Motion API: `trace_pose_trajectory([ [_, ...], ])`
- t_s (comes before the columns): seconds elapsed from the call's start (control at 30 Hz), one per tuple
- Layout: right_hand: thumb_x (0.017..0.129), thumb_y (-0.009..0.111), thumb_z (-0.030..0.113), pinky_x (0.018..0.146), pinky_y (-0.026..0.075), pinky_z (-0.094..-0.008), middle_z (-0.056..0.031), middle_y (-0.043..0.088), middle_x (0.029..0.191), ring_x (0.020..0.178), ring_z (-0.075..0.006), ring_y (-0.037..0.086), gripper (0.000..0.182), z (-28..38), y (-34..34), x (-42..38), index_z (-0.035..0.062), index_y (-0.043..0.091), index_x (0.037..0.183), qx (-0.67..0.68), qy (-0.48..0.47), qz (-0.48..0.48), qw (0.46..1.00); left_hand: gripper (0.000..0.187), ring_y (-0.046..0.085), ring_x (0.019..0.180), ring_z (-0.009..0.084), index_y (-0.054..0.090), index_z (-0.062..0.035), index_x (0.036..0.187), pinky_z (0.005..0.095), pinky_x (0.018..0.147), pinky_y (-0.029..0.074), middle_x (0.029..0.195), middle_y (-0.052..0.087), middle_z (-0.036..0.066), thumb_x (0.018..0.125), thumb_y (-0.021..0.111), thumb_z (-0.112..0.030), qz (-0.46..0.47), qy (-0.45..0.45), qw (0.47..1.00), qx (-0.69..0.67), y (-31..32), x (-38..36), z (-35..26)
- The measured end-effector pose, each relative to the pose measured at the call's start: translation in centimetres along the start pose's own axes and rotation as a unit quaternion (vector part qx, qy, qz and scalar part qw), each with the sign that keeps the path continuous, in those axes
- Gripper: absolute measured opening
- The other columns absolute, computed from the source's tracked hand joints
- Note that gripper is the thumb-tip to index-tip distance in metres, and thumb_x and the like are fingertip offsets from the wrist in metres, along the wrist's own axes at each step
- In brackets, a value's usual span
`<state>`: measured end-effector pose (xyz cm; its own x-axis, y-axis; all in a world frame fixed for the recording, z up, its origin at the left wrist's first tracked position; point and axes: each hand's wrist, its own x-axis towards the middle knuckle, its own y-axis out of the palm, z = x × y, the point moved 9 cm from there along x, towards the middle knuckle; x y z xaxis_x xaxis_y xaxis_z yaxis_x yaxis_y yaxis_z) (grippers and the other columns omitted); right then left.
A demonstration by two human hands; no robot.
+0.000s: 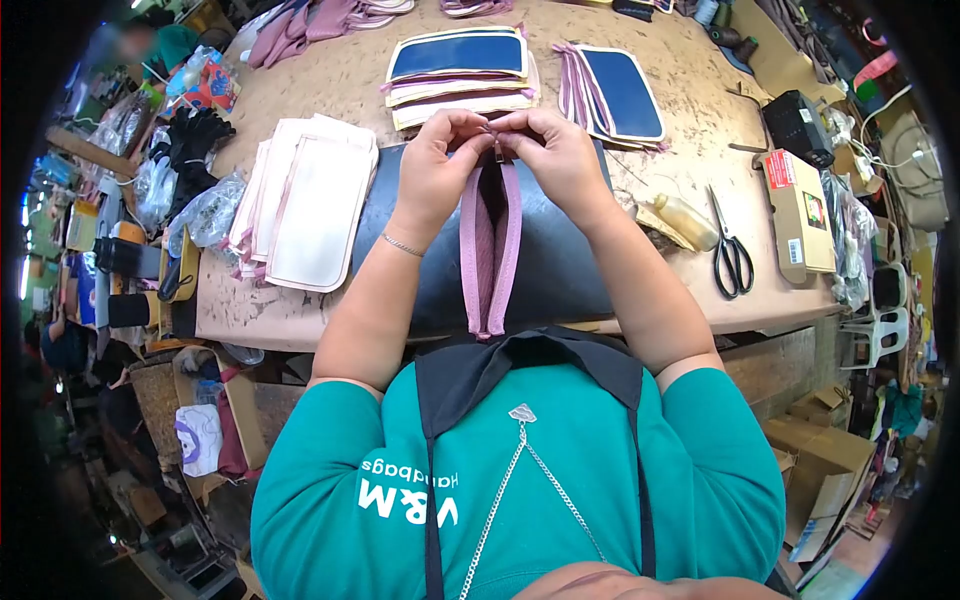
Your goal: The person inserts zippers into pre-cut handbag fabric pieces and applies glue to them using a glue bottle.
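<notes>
A pink zippered pouch piece (511, 215) stands open lengthwise in front of me, its dark inside showing between two pink edges. At its far end, my left hand (440, 165) pinches the pink material near the zipper pull (499, 152). My right hand (555, 160) pinches the same end from the other side, and the fingertips of both hands nearly meet. Exactly what lies between the fingertips is too small to make out. Beneath the pouch is a black work mat (570, 270) on the table.
White panels with pink edges (320, 215) are stacked at left. Blue-faced panels (460, 57) lie beyond my hands, with more blue panels (625, 95) at back right. Black-handled scissors (733, 265), a glue bottle (687, 220) and a cardboard box (797, 215) are on the right.
</notes>
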<state>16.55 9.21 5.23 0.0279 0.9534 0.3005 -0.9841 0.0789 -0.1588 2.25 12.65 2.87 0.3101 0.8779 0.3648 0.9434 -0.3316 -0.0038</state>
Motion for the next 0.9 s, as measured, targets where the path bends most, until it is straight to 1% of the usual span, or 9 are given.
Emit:
trace_pose_trajectory([
  [0.03,0.088,0.068,0.001,0.074,0.054,-0.0265,-0.0082,0.069,0.096,0.083,-0.0124,0.065,0.014,-0.1,0.0,0.0,-0.0026,0.071,0.101,0.007,0.0,-0.001,1.0,0.02,0.064,0.091,0.0105,0.06,-0.0001,0.113,0.0248,0.084,0.052,0.101,0.067,0.005,0.093,0.064,0.001,0.009,-0.022,1.0,-0.005,0.1,0.0,0.3],
  [0.13,0.09,0.069,0.008,0.076,0.054,-0.0264,-0.0062,0.07,0.095,0.085,-0.0123,0.065,0.02,-1.6,-0.2,0.5,0.0009,0.069,0.109,0.051,0.019,0.002,0.999,0.021,0.064,0.092,0.0105,0.066,0.0004,0.114,0.0243,0.086,0.052,0.105,0.069,0.005,0.094,0.064,-0.002,0.003,-0.06,0.998,-0.036,-0.3,-0.1,0.5],
  [0.23,0.091,0.07,0.015,0.077,0.052,-0.0255,-0.0036,0.069,0.094,0.087,-0.0117,0.064,0.023,-3.9,0.7,-0.1,0.0033,0.068,0.111,0.105,0.169,0.015,0.98,0.021,0.064,0.094,0.0107,0.067,0.0001,0.114,0.0241,0.086,0.051,0.106,0.069,0.005,0.094,0.064,-0.003,0.005,-0.074,0.995,-0.065,-0.4,-0.2,0.5],
  [0.33,0.093,0.068,0.018,0.077,0.05,-0.0249,-0.0021,0.068,0.093,0.087,-0.0103,0.062,0.018,-5.6,1.9,-0.4,0.0042,0.068,0.106,0.21,0.174,0.041,0.961,0.019,0.064,0.09,0.0084,0.069,0.0003,0.111,0.0222,0.081,0.052,0.101,0.07,0.003,0.093,0.066,-0.004,-0.017,-0.059,0.996,-0.065,-0.8,-0.3,0.8],
  [0.37,0.094,0.068,0.017,0.076,0.049,-0.0248,-0.0011,0.067,0.092,0.084,-0.0089,0.06,0.014,-5.4,1.8,-0.3,0.0045,0.067,0.1,0.233,0.157,0.031,0.959,0.018,0.064,0.09,0.0082,0.069,0.0004,0.111,0.0221,0.081,0.052,0.101,0.07,0.003,0.093,0.066,-0.004,-0.017,-0.053,0.997,-0.057,-1.0,-0.3,0.6],
  [0.47,0.094,0.067,0.016,0.076,0.048,-0.0241,-0.0008,0.067,0.092,0.083,-0.008,0.058,0.012,-5.4,2.3,-0.3,0.0049,0.067,0.1,0.26,0.129,0.029,0.956,0.018,0.063,0.089,0.0078,0.069,0.0007,0.11,0.0219,0.081,0.052,0.1,0.07,0.003,0.093,0.065,-0.004,-0.016,-0.04,0.998,-0.038,-1.5,-0.3,0.1],
  [0.7,0.094,0.068,0.014,0.081,0.05,-0.0244,-0.0014,0.067,0.095,0.087,-0.0079,0.059,0.015,-3.8,2.5,-0.2,0.002,0.066,0.102,0.159,0.081,0.048,0.983,0.017,0.063,0.089,0.0081,0.069,0.0014,0.11,0.0223,0.081,0.052,0.099,0.069,0.003,0.094,0.065,-0.004,-0.011,-0.045,0.998,-0.046,-1.7,-0.5,0.2],
  [0.8,0.094,0.068,0.015,0.079,0.05,-0.024,-0.0013,0.067,0.095,0.087,-0.0078,0.059,0.015,-4.2,2.3,0.0,0.0016,0.066,0.101,0.15,0.073,0.037,0.985,0.017,0.063,0.088,0.0084,0.068,0.0018,0.11,0.0224,0.081,0.052,0.099,0.069,0.003,0.094,0.064,-0.004,-0.012,-0.038,0.998,-0.054,-1.5,-0.5,0.0],
  [0.9,0.094,0.067,0.015,0.077,0.05,-0.0236,-0.0008,0.067,0.093,0.084,-0.0077,0.059,0.016,-4.1,2.3,0.3,0.0009,0.066,0.101,0.128,0.068,0.06,0.988,0.016,0.063,0.088,0.0082,0.068,0.0019,0.109,0.0224,0.08,0.052,0.099,0.069,0.003,0.094,0.064,-0.004,-0.01,-0.029,0.998,-0.063,-1.4,-0.6,-0.5],
])
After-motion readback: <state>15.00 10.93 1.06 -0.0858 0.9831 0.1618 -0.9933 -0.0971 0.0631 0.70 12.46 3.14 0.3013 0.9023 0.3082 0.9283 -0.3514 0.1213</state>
